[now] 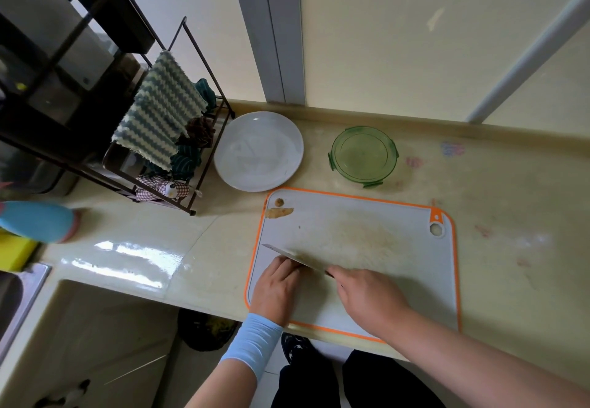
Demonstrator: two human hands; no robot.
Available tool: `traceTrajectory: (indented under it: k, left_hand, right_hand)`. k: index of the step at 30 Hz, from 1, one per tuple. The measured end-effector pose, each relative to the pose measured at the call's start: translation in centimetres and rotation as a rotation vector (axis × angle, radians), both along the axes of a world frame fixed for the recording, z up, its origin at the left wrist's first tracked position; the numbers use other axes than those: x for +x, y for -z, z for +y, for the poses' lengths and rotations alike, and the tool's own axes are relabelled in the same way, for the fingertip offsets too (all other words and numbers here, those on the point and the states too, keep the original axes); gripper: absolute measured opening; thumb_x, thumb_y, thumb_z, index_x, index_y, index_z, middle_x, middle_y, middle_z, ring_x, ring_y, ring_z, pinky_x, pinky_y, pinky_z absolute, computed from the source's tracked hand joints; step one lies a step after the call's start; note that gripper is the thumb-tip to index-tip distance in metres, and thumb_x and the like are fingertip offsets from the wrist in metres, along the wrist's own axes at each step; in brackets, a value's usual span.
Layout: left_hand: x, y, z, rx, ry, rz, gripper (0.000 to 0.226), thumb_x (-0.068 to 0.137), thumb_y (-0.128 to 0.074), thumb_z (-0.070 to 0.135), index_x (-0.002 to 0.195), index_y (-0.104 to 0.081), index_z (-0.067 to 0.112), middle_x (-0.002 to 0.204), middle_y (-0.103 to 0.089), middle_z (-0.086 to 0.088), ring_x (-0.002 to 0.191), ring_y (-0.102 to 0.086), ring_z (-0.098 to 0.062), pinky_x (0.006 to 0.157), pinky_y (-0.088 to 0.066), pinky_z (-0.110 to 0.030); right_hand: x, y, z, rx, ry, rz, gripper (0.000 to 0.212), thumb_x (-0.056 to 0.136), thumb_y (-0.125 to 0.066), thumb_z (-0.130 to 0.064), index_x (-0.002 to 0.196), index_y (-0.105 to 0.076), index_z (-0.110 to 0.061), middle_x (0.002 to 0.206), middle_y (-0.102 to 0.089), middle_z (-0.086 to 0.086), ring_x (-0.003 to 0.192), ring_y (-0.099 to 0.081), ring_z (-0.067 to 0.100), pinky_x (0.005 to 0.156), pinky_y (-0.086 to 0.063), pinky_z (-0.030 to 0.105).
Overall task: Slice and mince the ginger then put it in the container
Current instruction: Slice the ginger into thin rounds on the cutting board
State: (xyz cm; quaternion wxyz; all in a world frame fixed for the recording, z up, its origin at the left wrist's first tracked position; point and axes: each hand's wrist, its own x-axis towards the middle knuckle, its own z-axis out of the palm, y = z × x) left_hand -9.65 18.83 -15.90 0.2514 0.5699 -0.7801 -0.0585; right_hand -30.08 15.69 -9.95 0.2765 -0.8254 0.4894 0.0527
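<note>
Orange-rimmed white plastic, the cutting board [415,280] lies on the worktop [510,216] with both hands at its near-left part. The right hand [370,296] is closed round the handle of the knife [297,259]; its blade runs from that hand out toward 10 o'clock, edge down on the board. The left hand [277,283] sits just behind the blade with its fingertips bent against the flat. Whether it pins a piece of ginger there I cannot tell, since hand and blade cover that spot.

The ginger that shows is in two places: two ginger scraps [279,212] in the board's far-left corner, at 12 o'clock from the left hand and well apart from it, the bigger one lying 9-to-3; and a pale yellow smear [367,238] mid-board, likely mince, near the right hand at its 12 o'clock.

The green container [364,155] stands off the board at 12 o'clock — the right hand is nearer it.
</note>
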Motion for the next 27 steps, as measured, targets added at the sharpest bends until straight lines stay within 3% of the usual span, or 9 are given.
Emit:
traceTrajectory:
  k: [7,15,19,27]
  left_hand:
    - [0.2,0.2,0.1,0.014,-0.006,0.012,0.025,0.089,-0.05,0.001,0.097,-0.073,0.006,0.099,-0.068,-0.007,0.101,-0.055,-0.02,0.103,-0.035,-0.016]
    - [0.5,0.6,-0.1,-0.006,0.006,0.034,0.022,0.09,-0.052,0.001,0.098,-0.071,0.008,0.104,-0.063,-0.004,0.1,-0.055,-0.02,0.099,-0.04,-0.019]
    - [0.5,0.7,0.0,0.017,0.001,0.044,0.022,0.089,-0.053,0.001,0.097,-0.071,0.009,0.104,-0.064,-0.003,0.1,-0.055,-0.02,0.092,-0.046,-0.024]
    - [0.5,0.9,0.2,0.026,0.001,0.042,0.021,0.091,-0.052,0.002,0.098,-0.07,0.009,0.105,-0.064,-0.004,0.101,-0.055,-0.02,0.093,-0.046,-0.023]
  right_hand:
    - [0.2,-0.1,-0.7,0.049,-0.011,-0.004,0.011,0.097,-0.038,-0.025,0.105,-0.045,-0.023,0.067,-0.054,0.007,0.063,-0.053,0.035,0.053,-0.043,0.043]
    - [0.3,-0.1,-1.7,0.073,-0.045,0.019,0.007,0.097,-0.038,-0.022,0.101,-0.043,-0.021,0.062,-0.047,0.007,0.057,-0.049,0.034,0.05,-0.038,0.039]
    - [0.9,0.4,-2.2,0.109,-0.05,0.011,0.003,0.096,-0.039,-0.021,0.094,-0.038,-0.02,0.066,-0.05,0.009,0.06,-0.05,0.035,0.052,-0.04,0.041]
    - [1.6,1.3,-2.6,0.153,-0.043,0.012,0.007,0.096,-0.039,-0.018,0.091,-0.035,-0.021,0.068,-0.052,0.011,0.061,-0.052,0.034,0.052,-0.04,0.043]
